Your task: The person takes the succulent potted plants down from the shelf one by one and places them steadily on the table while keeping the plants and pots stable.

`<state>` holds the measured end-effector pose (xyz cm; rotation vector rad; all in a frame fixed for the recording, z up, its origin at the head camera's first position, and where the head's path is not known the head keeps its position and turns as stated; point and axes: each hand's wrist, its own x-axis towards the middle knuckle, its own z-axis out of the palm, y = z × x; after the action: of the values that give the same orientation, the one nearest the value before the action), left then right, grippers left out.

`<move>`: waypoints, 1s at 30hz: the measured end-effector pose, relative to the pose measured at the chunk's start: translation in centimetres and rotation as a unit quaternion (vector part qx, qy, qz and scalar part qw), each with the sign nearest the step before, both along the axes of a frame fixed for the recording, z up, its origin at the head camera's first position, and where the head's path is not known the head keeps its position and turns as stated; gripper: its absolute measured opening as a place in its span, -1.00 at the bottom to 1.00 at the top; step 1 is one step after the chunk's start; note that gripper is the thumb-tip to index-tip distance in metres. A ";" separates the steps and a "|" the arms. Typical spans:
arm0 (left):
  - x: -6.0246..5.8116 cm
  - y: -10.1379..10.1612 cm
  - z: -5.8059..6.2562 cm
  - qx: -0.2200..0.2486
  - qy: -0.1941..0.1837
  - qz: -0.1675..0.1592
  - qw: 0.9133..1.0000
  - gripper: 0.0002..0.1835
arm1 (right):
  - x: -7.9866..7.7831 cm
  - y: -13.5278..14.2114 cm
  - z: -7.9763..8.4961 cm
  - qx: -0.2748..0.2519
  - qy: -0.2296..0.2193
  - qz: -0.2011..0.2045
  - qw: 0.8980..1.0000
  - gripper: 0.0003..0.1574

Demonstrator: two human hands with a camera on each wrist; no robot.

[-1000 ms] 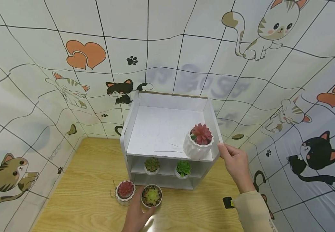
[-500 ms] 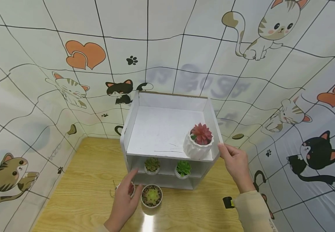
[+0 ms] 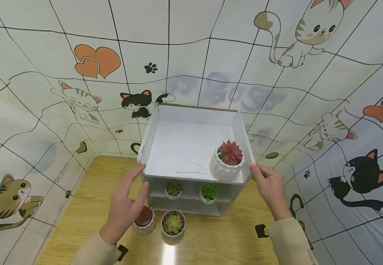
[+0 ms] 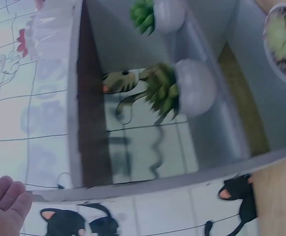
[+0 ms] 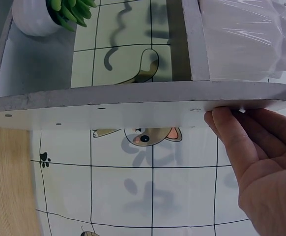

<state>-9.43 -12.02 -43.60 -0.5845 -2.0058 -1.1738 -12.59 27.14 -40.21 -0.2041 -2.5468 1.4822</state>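
A white wooden shelf [image 3: 188, 147] stands on the table, its top tray over two lower levels. My right hand [image 3: 271, 187] pinches the front of its right side panel; in the right wrist view the fingers [image 5: 236, 142] lie against the outer face. My left hand [image 3: 123, 206] is at the left side panel, fingers spread and the index fingertip at its edge; contact is uncertain. A red succulent in a white pot [image 3: 226, 162] sits at the tray's front right. Below are a dull green succulent [image 3: 173, 188] and a bright green succulent [image 3: 209, 193].
On the wooden table [image 3: 238, 235], before the shelf, stand a potted yellow-green succulent [image 3: 173, 223] and a red succulent in a fluted pot [image 3: 146, 222], partly hidden by my left hand. Cat-printed cloth [image 3: 191, 59] hangs close behind and at both sides.
My left hand has left the pots on the table, moving left and then up to the shelf's left side panel. The right hand stays on the right panel.
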 end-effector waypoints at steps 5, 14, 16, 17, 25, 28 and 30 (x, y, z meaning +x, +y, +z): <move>-1.5 -0.5 1.8 -0.002 0.050 -0.005 0.999 -0.53 | 0.0 0.0 0.0 -0.001 0.000 0.001 1.000 -0.35; -3.3 -1.1 4.0 -0.008 0.016 0.007 1.000 -0.51 | 0.0 -0.1 0.1 0.003 0.006 0.002 1.000 -0.37; -3.6 -1.3 4.4 -0.010 -0.021 -0.003 1.000 -0.50 | 0.0 0.0 0.1 0.002 0.008 0.003 1.000 -0.37; -3.8 -1.3 4.5 -0.014 -0.041 -0.008 0.999 -0.49 | 0.0 0.0 0.0 0.002 0.008 0.004 1.000 -0.37; -5.0 -1.9 5.5 -0.019 -0.196 -0.029 0.980 -0.49 | 0.0 0.0 0.0 -0.001 0.010 0.004 1.000 -0.37; -5.4 -2.0 5.9 -0.011 -0.231 -0.029 0.972 -0.50 | -0.1 0.0 0.0 -0.004 0.009 0.005 1.000 -0.36; -5.6 -2.1 6.1 -0.019 -0.250 -0.023 0.968 -0.50 | -0.1 0.0 0.0 -0.007 0.008 0.005 1.000 -0.36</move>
<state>-14.98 -14.11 -37.45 -0.3763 -2.4492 -1.4196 -12.66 27.18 -40.21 -0.1801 -2.5285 1.5001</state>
